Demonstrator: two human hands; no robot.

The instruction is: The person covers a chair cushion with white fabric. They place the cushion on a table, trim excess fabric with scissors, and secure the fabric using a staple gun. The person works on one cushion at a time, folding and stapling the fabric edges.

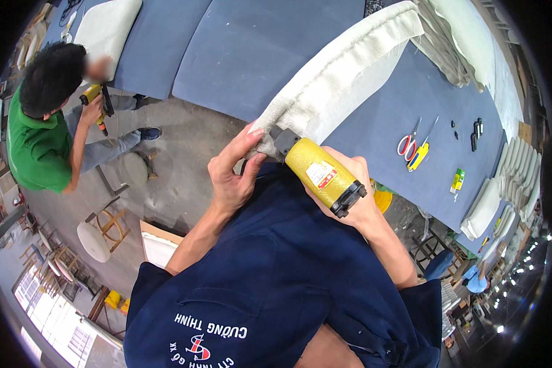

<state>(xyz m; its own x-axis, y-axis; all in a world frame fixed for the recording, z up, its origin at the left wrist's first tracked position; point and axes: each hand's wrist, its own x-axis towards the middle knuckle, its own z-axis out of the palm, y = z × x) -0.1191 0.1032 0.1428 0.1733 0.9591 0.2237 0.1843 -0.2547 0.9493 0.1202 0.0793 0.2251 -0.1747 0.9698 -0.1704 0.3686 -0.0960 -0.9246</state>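
A yellow pneumatic staple gun (320, 172) is gripped in my right hand (357, 178), its dark nose pressed against the near corner of a padded seat cushion (337, 80). Pale beige woven fabric wraps that cushion, with its folded edge running along the curved side and a whitish underside showing. At the same corner my left hand (236, 165) pinches the fabric between thumb and fingers, just left of the staple gun's nose. The cushion lies bottom up on the blue-grey worktable. The gun's handle is mostly hidden behind its body and my fingers.
On the blue table (245, 55) lie red-handled scissors (407, 146), a yellow screwdriver (419, 156) and small black pieces (475, 136). Stacked cushions (518, 162) stand at the right. At the left a co-worker in a green shirt (40, 144) holds another staple gun (92, 93). A round-seated stool (95, 241) stands behind.
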